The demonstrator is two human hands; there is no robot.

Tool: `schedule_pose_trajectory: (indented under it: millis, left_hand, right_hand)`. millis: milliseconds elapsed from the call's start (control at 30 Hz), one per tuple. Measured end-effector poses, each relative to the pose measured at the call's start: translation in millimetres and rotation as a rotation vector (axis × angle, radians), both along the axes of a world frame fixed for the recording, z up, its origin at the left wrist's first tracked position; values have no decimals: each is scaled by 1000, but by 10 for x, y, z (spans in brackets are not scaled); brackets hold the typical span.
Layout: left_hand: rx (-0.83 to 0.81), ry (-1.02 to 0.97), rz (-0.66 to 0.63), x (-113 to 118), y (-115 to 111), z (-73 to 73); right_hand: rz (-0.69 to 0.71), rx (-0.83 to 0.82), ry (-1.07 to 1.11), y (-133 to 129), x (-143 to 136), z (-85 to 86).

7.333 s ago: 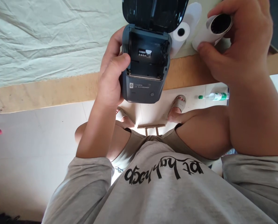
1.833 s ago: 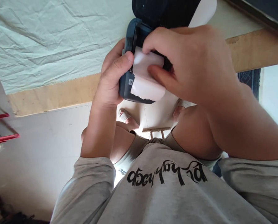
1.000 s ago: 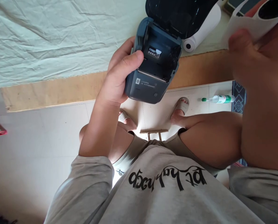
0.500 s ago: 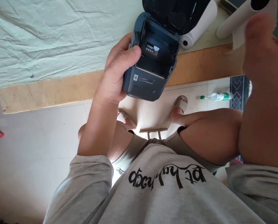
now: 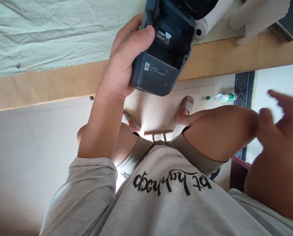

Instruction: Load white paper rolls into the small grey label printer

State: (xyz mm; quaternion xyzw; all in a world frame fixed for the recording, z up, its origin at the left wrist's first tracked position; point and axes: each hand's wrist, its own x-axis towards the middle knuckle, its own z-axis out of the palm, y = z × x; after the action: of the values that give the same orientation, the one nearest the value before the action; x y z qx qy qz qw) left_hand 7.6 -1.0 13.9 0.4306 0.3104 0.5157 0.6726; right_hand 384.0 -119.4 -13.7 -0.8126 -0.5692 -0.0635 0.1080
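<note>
My left hand point(image 5: 129, 49) is wrapped round the left side of a dark blue label printer point(image 5: 153, 73), its thumb over the rim of the paper bay. The printer's black lid is swung up at the top edge of the view, partly cut off. Inside the bay I see a small printed sticker point(image 5: 164, 36) and no roll. Low on the right, away from the table, my right hand point(image 5: 281, 126) is blurred, with fingers apart and nothing in them.
Behind the printer lies a white paper roll point(image 5: 211, 19) on the table. A second roll point(image 5: 259, 16) has a loose end over the wooden table edge point(image 5: 222, 49), beside a dark flat object point(image 5: 290, 26). A plastic bottle point(image 5: 223, 97) lies on the floor near a patterned mat point(image 5: 244, 88).
My right hand has dropped from beside the rolls at the upper right to the lower right. The printer sits slightly higher in view, still in my left hand.
</note>
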Motion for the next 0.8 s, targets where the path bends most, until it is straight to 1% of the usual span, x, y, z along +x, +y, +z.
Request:
schedule_pose_trajectory:
  millis: [33,133,200,267,333,400,533,633,733,800]
  left_hand:
    - [-1,6,5,-2,-3,9]
    - [36,32,-7,-9,-5,22]
    - [53,31,-4,-17,2,15]
    - [49,12,-1,-24,13,2]
    - [42,0,-5,-28,26,-16]
    - [46,-9,-18,-23,45,-42]
    - [68,-79,30,-2,98,-107]
    - [84,-36,17,3,122,-129]
    - [72,-42,31,3,120,-127]
    - [60,-66,50,3,117,-125]
  right_hand:
    - [49,-54,38,-107,-19,-76]
    - [99,-66,57,-412,-70,-276]
    - [119,-42,34,-579,-96,-362]
    - [145,-15,-3,-708,-130,-406]
    - [169,12,-49,-805,-194,-406]
    - [198,11,-94,-879,-293,-362]
    - [282,-97,-151,-1003,-540,-214]
    - [353,-136,-160,-1134,-714,-164]
    - [487,-193,-119,-1305,-903,-184]
    - [593,-249,-49,-1397,-1043,-208]
